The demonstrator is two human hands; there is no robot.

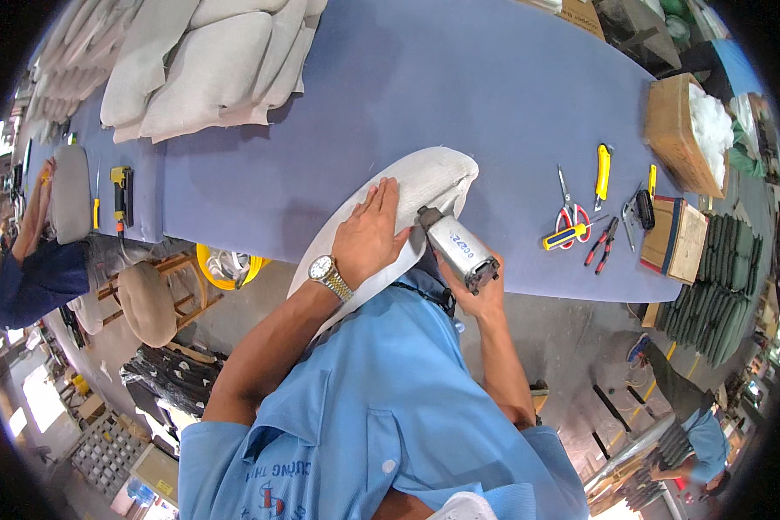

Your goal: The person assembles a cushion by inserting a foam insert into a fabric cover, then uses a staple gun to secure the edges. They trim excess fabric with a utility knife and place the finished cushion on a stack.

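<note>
A light grey fabric-covered cushion (429, 169) lies at the near edge of the table, partly against my body. My left hand (373, 232) rests flat on it, fingers stretched out, with a watch (323, 269) on the wrist. My right hand (485, 293) grips a silver and black staple gun (459, 250), whose nose end touches or hovers just over the cushion's right side; I cannot tell which. The staple gun's body hides most of my right fingers.
On the blue-grey table (364, 95) a stack of grey covers (217, 74) stands at the far left. Right of me lie scissors (567, 208), a screwdriver (568, 236), a yellow cutter (602, 173) and pliers (603, 244). A cardboard box (667, 130) holds white stuffing. Another person works at far left.
</note>
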